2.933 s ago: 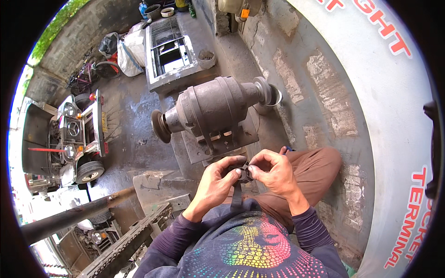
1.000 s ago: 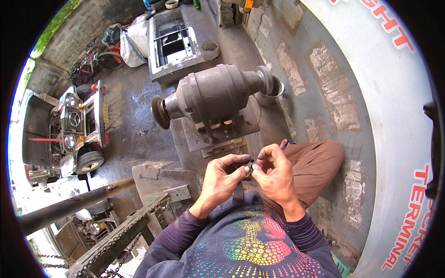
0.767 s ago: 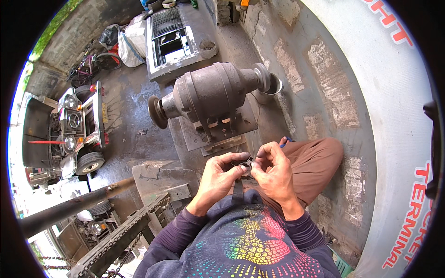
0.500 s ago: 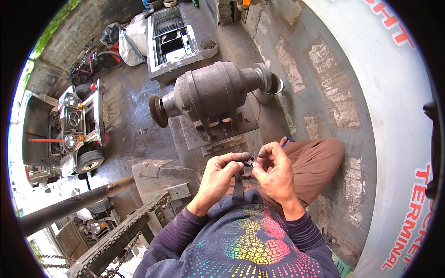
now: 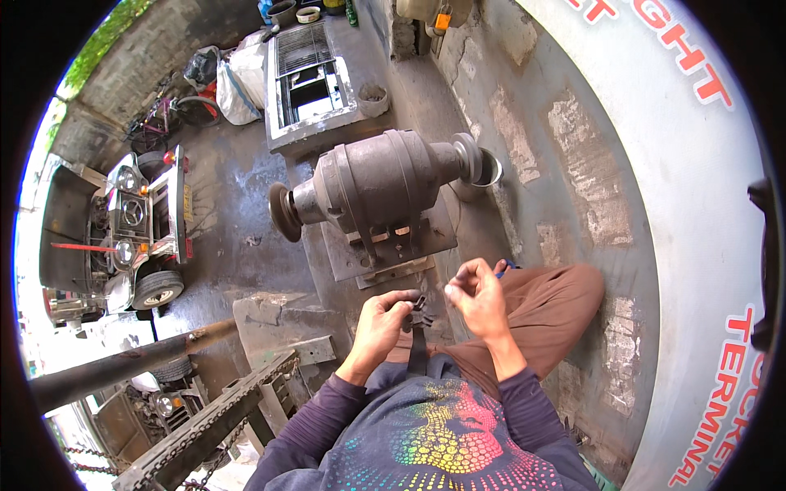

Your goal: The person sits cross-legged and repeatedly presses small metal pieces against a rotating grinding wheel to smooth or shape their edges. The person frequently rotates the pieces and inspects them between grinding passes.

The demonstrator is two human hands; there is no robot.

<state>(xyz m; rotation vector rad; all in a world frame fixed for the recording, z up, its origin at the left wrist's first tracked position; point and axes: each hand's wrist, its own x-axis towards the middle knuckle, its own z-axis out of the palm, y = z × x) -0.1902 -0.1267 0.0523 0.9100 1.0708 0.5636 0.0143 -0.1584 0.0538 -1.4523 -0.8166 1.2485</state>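
In the head view my left hand (image 5: 378, 323) pinches a small black piece (image 5: 417, 315), buckle-like, with a dark strap (image 5: 419, 350) hanging toward my lap. My right hand (image 5: 479, 299) is apart from it, just to the right, fingers curled and thumb and index close together; whether anything tiny is between them I cannot make out. Just beyond my hands a grey motor (image 5: 372, 184), with a wheel on each shaft end, stands on a metal plate (image 5: 438, 244). My legs in brown trousers (image 5: 553, 311) are bent beside it.
A plastered wall (image 5: 528, 74) and white signboard (image 5: 688, 204) flank me on the right. Lower left are a pipe (image 5: 131, 368) and chained metal beam (image 5: 221, 417). Parked vehicles (image 5: 123, 221), a bicycle (image 5: 172, 114), sacks (image 5: 241, 90) and a window-like frame (image 5: 311, 131) lie farther off.
My right hand has separated from the black piece and moved up and to the right. My left hand has shifted slightly left and down, still holding it. The motor appears lower in view.
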